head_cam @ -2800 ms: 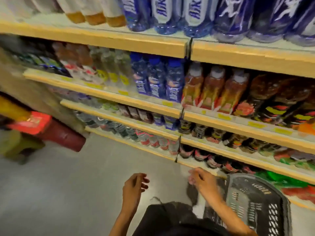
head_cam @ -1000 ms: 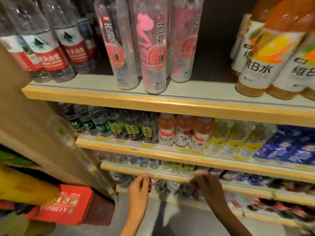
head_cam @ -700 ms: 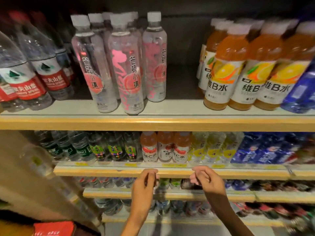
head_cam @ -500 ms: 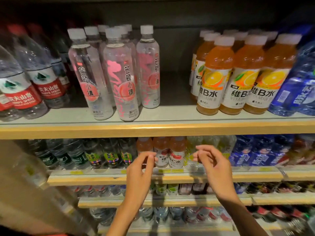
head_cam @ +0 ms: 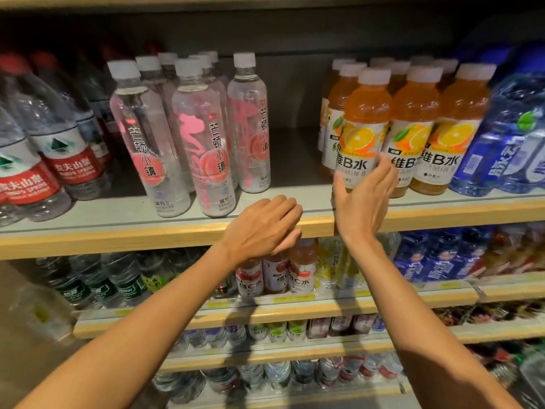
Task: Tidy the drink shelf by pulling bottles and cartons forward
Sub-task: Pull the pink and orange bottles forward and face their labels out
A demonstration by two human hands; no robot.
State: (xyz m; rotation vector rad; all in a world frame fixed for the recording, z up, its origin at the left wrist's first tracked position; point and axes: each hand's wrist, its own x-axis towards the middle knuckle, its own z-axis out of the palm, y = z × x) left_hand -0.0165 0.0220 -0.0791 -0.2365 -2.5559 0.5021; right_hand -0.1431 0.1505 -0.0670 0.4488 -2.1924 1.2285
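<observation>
Reach risen from lower shelves (head_cam: 265, 312) to top shelf (head_cam: 118, 234) | right hand (head_cam: 361, 202) open, spread before front-left orange bottle (head_cam: 364, 119), contact unclear | left hand (head_cam: 261, 228) relaxed, empty, at shelf edge | bottle stands near front edge; pull likely next

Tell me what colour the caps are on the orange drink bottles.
White caps on the orange drink bottles, seen best in the head view.

Both arms are bare along all that shows. The left forearm (head_cam: 132, 343), slim, fills the 7 o'clock corner; the right forearm (head_cam: 410, 320) the 5 o'clock one. The left grip (head_cam: 262, 228) shows knuckle and tendon ridges across its back; the right grip (head_cam: 362, 202) has long, slender fingers.
</observation>
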